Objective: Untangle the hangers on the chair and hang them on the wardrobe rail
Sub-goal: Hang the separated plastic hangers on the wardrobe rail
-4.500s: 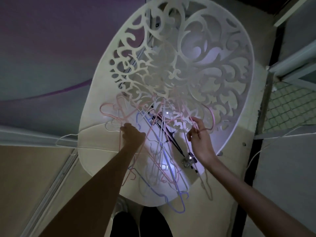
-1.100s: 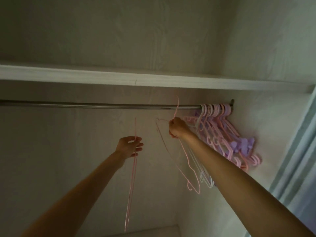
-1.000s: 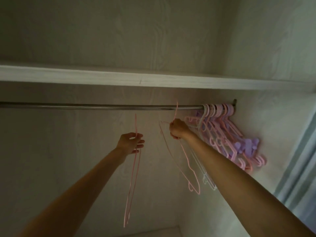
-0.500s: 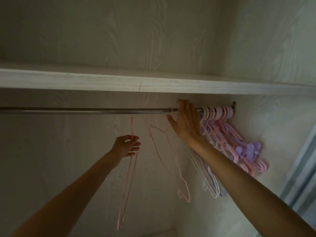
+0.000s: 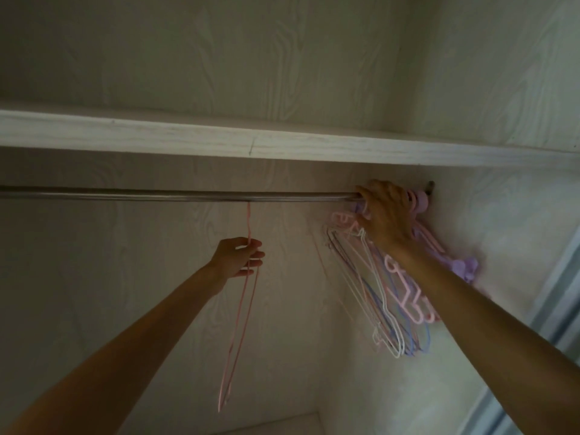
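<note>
At right end of rail [image 5: 188, 196], my right hand [image 5: 384, 211] curled over hung hangers [image 5: 386, 293], packing them tight, I judge. Left hand [image 5: 238, 255], frame centre, pinches pink hanger [image 5: 241, 309], hook just under rail. Next: lift hook over bar.

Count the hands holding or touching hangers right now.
2. The left hand holds a pink hanger below the rail. The right hand is at the rail's right end, against the bunched hangers.
</note>
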`<state>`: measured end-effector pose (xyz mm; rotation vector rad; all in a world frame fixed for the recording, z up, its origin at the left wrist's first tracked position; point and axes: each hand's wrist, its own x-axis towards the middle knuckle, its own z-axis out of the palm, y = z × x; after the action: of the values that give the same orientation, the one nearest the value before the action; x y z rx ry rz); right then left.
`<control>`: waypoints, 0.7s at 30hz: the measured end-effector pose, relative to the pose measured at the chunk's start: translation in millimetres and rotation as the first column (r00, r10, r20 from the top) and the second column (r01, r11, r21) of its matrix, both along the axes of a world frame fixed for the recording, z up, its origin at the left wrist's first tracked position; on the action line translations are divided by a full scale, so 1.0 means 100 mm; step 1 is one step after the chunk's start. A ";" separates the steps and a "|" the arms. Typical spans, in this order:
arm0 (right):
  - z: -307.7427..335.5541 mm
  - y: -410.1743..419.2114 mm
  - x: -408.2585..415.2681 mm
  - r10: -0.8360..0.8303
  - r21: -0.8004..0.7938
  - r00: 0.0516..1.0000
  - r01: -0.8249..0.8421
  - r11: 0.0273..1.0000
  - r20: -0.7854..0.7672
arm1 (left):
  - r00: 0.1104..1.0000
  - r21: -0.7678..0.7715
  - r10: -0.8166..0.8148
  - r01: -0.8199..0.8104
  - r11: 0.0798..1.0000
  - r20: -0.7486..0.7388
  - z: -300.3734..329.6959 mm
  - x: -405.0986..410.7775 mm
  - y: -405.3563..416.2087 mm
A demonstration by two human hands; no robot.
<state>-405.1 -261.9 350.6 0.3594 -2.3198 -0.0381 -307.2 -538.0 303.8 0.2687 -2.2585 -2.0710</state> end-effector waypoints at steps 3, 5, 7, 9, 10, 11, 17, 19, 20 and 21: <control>0.01 0.12 -0.04 -0.036 -0.072 0.998 0.039 0.997 0.046 | 0.999 -0.028 -0.017 0.018 0.999 0.028 0.04 0.02 0.03; 0.04 0.16 -0.06 -0.047 -0.043 0.995 0.051 0.998 0.088 | 0.998 -0.074 -0.037 0.041 0.996 0.054 0.08 0.02 0.05; 0.07 0.15 -0.03 -0.028 -0.066 0.996 0.033 0.997 0.084 | 0.996 -0.157 -0.072 0.081 0.984 0.060 0.10 0.02 0.06; 0.06 0.04 0.07 0.063 -0.149 0.998 -0.062 0.987 0.000 | 0.991 -0.251 -0.117 0.129 0.959 0.063 0.12 0.03 0.08; 0.03 -0.06 0.14 0.129 -0.226 0.990 -0.137 0.965 -0.051 | 0.988 -0.288 -0.143 0.154 0.945 0.057 0.14 0.03 0.10; 0.00 -0.17 0.24 0.219 -0.339 0.975 -0.222 0.914 -0.049 | 0.985 -0.309 -0.165 0.173 0.935 0.051 0.14 0.04 0.13; -0.13 -0.70 0.98 0.458 -0.468 0.132 0.056 0.882 0.879 | 0.947 -0.417 -0.320 0.304 0.857 0.033 0.14 -0.01 0.38; -0.26 -0.78 1.06 0.348 -0.357 0.195 0.010 0.934 0.917 | 0.949 -0.446 -0.316 0.289 0.847 0.015 0.15 -0.05 0.45; -0.33 -0.81 1.04 0.346 -0.361 0.289 -0.001 0.932 0.892 | 0.955 -0.460 -0.297 0.267 0.847 0.007 0.16 -0.06 0.48; -0.38 -0.81 1.03 0.371 -0.395 0.380 -0.018 0.919 0.847 | 0.959 -0.451 -0.284 0.249 0.857 -0.009 0.18 -0.08 0.51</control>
<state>-302.4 -343.2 312.7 0.5919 -3.2812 0.9050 -314.9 -487.1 321.5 -0.1595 -2.7625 -1.5459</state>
